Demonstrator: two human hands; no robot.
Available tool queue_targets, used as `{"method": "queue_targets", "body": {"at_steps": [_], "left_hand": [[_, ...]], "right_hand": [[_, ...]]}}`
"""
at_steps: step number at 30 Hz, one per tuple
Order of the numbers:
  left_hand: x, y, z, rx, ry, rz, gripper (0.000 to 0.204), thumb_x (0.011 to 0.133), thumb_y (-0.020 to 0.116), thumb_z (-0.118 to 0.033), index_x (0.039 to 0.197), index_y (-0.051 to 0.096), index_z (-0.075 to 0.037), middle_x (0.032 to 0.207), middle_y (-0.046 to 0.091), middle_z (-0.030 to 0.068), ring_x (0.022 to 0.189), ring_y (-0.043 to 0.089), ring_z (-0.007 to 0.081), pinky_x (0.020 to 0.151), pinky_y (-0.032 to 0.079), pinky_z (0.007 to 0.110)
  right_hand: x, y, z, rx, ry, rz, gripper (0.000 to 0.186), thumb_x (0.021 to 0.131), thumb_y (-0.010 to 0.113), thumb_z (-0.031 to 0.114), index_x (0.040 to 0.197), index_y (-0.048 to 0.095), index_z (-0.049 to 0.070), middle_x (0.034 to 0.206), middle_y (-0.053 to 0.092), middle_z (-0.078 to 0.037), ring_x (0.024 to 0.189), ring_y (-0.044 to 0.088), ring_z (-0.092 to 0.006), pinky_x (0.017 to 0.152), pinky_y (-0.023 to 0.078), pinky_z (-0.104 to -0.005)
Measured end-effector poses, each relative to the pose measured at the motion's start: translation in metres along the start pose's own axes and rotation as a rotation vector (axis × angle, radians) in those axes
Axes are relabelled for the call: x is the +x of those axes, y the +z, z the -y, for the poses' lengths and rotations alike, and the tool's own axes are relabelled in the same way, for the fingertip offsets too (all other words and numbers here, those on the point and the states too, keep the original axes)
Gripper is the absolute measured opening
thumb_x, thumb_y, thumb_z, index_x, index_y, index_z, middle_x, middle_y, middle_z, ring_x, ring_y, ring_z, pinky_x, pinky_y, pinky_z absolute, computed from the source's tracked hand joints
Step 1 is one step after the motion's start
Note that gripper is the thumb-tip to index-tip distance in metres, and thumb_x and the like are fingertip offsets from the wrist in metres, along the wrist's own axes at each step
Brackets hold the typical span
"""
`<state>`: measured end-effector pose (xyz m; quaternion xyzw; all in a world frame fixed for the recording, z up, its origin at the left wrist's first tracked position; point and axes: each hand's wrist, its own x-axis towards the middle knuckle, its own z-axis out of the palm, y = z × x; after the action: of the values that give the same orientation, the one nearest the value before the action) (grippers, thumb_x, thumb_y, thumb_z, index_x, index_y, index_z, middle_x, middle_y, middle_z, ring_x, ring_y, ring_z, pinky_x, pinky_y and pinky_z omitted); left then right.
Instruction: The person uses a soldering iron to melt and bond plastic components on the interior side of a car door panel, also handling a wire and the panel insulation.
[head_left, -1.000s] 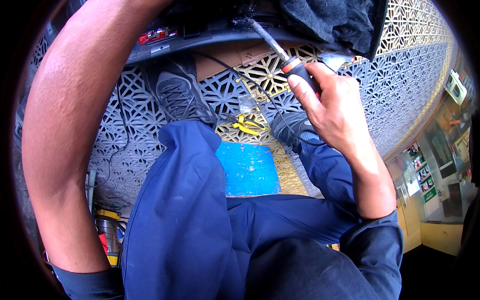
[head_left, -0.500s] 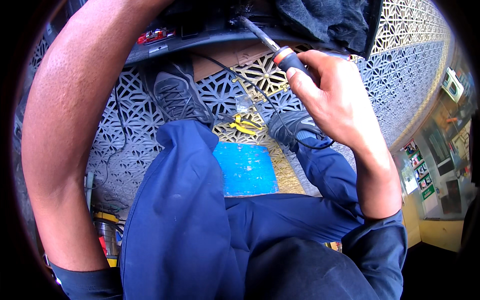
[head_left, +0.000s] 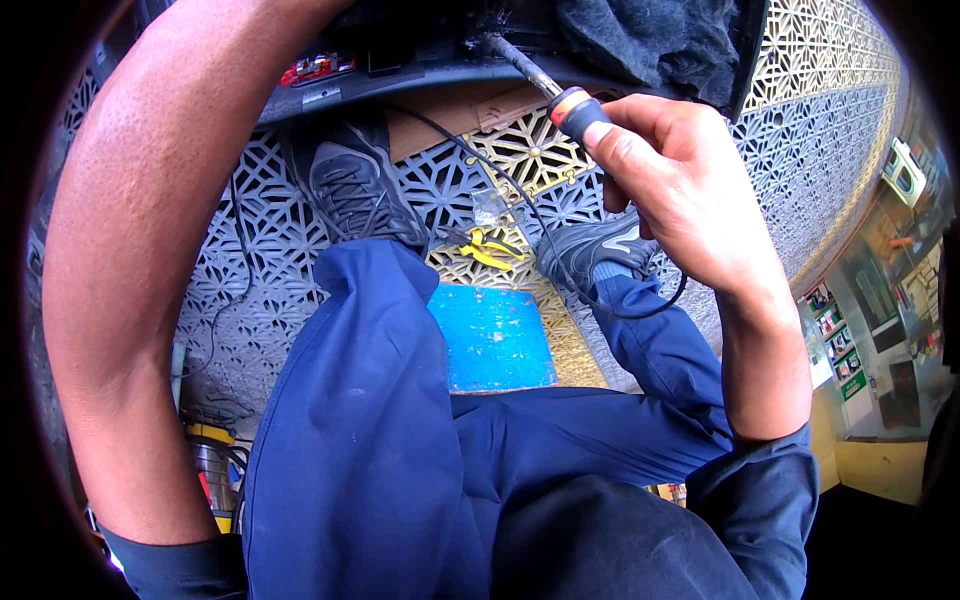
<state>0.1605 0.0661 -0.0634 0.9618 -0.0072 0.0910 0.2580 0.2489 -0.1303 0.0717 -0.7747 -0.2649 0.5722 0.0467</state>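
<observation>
Up and a touch left goes the right hand (head_left: 690,195) since the earlier frame, and the soldering iron (head_left: 560,92) now reaches nearer the dark underside at the top. Nearest us, blue overall legs (head_left: 400,450) fill the lower view, with a blue board (head_left: 492,338) lying on the patterned floor mat (head_left: 250,250) between them. Further out sit two dark shoes (head_left: 355,185) and, between them, yellow-handled pliers (head_left: 490,250) on the mat. Then the right hand — fingers wrapped tight round the iron's black grip, thumb pressed along its orange collar. Its black cord (head_left: 560,270) loops down past the right shoe and back up under the wrist. The metal tip vanishes into the shadowed panel (head_left: 420,70); I can't tell what it touches. The left forearm (head_left: 150,260) arcs up the left side, but that hand is out of view, so its grip is unknown. Risks, as I judge them: the slack cord could snag the shoe and jerk the tip — and a hot tip near the dark fabric (head_left: 650,40) above might scorch it.
</observation>
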Motion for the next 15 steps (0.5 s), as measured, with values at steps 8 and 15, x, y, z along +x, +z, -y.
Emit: {"method": "queue_targets", "body": {"at_steps": [8,15], "left_hand": [[-0.0004,-0.0010,0.0000,-0.001,-0.002,-0.005,0.030,0.071,0.087,-0.025,0.083,0.067,-0.006,0.092,0.064,0.0103,0.100,0.060,0.0321,0.090,0.051,0.045],[0.0004,0.0012,0.0002,-0.003,-0.002,-0.009,0.029,0.071,0.087,-0.025,0.083,0.067,-0.007,0.093,0.064,0.0102,0.099,0.060,0.0321,0.090,0.051,0.045]], "right_hand": [[0.0020,-0.0001,0.0025,-0.003,-0.003,0.007,0.051,0.103,0.060,0.039,0.087,0.068,-0.009,0.057,0.055,-0.007,0.054,0.052,-0.0118,0.054,0.044,-0.0340],[-0.0006,-0.0011,0.0011,0.054,0.036,0.026,0.048,0.102,0.061,0.038,0.093,0.070,-0.009,0.059,0.057,-0.005,0.056,0.053,-0.0094,0.054,0.045,-0.0316]]}}
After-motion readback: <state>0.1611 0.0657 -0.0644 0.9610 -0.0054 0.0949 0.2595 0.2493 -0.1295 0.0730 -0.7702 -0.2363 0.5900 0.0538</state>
